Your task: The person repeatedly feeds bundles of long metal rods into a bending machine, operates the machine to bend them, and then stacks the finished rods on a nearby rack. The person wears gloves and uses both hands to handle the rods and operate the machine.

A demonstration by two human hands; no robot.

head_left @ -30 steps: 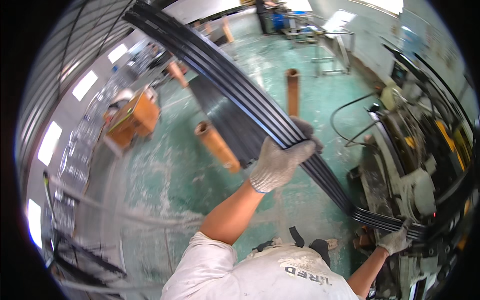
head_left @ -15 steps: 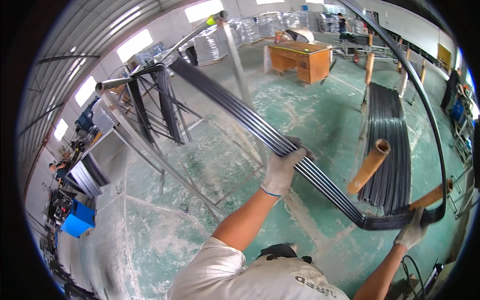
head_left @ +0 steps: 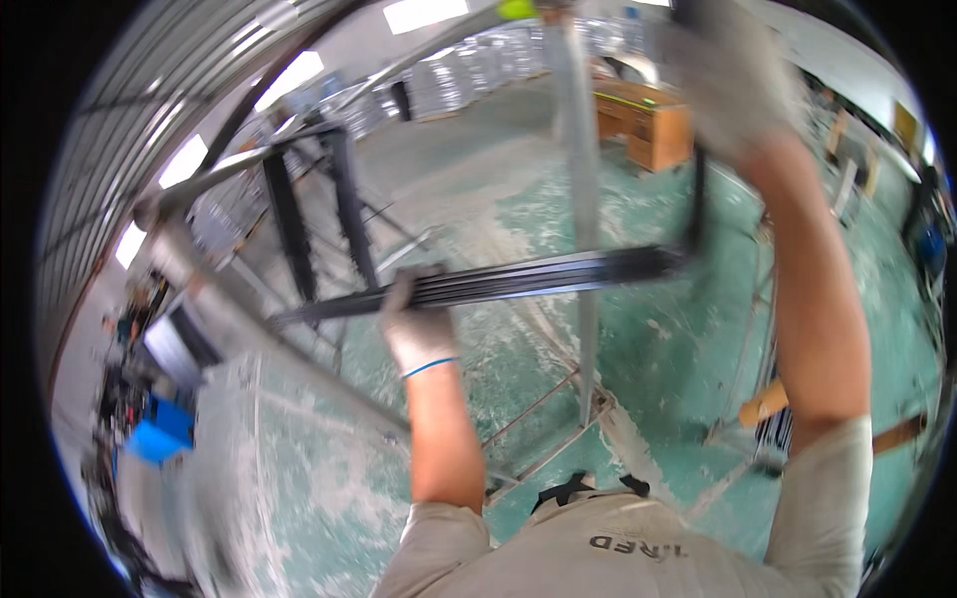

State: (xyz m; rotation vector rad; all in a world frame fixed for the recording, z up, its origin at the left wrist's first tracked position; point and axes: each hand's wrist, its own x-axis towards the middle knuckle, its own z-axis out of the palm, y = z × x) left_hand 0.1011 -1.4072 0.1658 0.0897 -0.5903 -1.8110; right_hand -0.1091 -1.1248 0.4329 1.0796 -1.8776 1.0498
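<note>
A bundle of long, flat black strips (head_left: 558, 277) lies almost level across the middle, with light glinting along it. My left hand (head_left: 417, 324), in a pale work glove with a blue cuff edge, is closed around the bundle left of centre. On the right the strips bend sharply upward and run behind my raised right hand (head_left: 733, 85). That gloved hand is closed on the upturned part, though motion blurs its fingers. The bundle's left end crosses in front of a metal tube rack (head_left: 586, 199), where black strips (head_left: 349, 199) hang.
A wooden desk (head_left: 658, 138) stands behind the rack. Wrapped pallets (head_left: 439, 82) line the far wall. Cardboard tubes (head_left: 766, 404) stick out at lower right, beside my right arm. At left is a blue bin (head_left: 161, 431). Rack legs and braces stand on the worn green floor.
My right hand has swung from low right up to the top, lifting the bent part. My left hand has moved left, and the bundle has turned from slanting to nearly level. The view has shifted.
</note>
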